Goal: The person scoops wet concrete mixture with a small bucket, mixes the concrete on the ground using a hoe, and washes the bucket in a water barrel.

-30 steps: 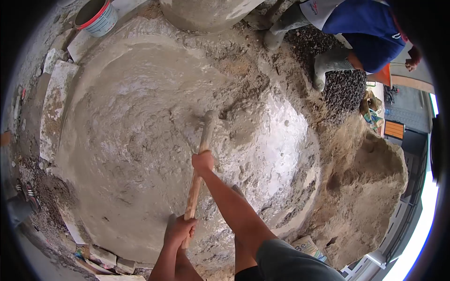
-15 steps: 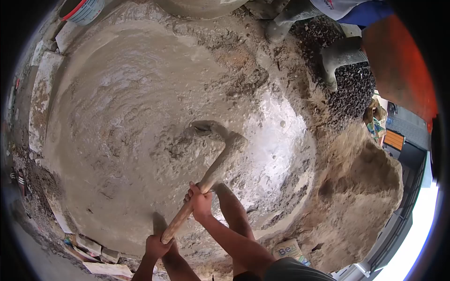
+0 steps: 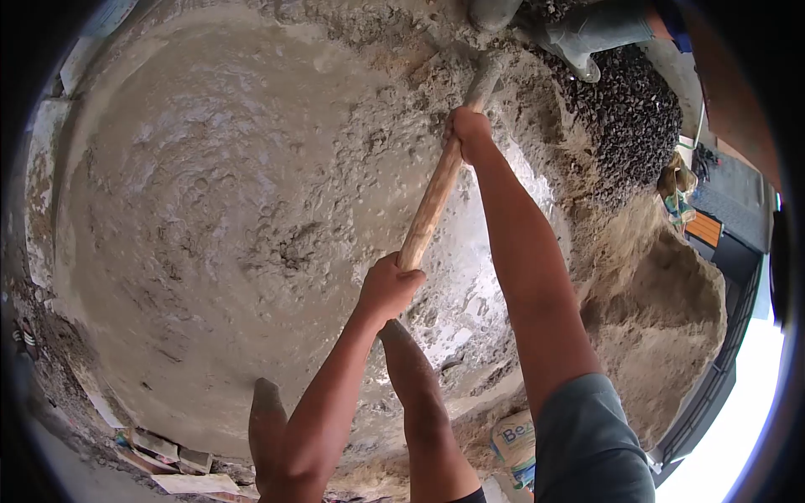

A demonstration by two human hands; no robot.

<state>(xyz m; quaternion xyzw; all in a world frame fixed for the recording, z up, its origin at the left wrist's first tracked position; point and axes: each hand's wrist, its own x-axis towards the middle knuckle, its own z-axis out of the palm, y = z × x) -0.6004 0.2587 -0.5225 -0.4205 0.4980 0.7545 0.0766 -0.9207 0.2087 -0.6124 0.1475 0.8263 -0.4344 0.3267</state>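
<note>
My left hand [image 3: 390, 289] wraps round the butt end of a hoe's wooden handle [image 3: 434, 201]. Farther up the same handle, my right hand [image 3: 470, 132] is closed round it, not far from the hoe's head. The mud-coated head [image 3: 457, 54] rests at the far right rim of a wide pool of wet grey mortar [image 3: 193, 277], and its blade is hard to make out against the mix. My bare legs [image 3: 419, 377] stand in the wet mix below my arms.
Dark gravel [image 3: 633, 126] lies at the upper right, beside another person's muddy boots [image 3: 599, 38]. A sand heap [image 3: 662, 327] rises on the right. Near my right sleeve lies a printed bag [image 3: 513, 440]. Slabs [image 3: 42, 184] edge the pool on the left.
Both hands have swung the hoe forward and to the right, from the middle of the pool to its far rim. My arms are now stretched out. The other person's boots have shifted.
</note>
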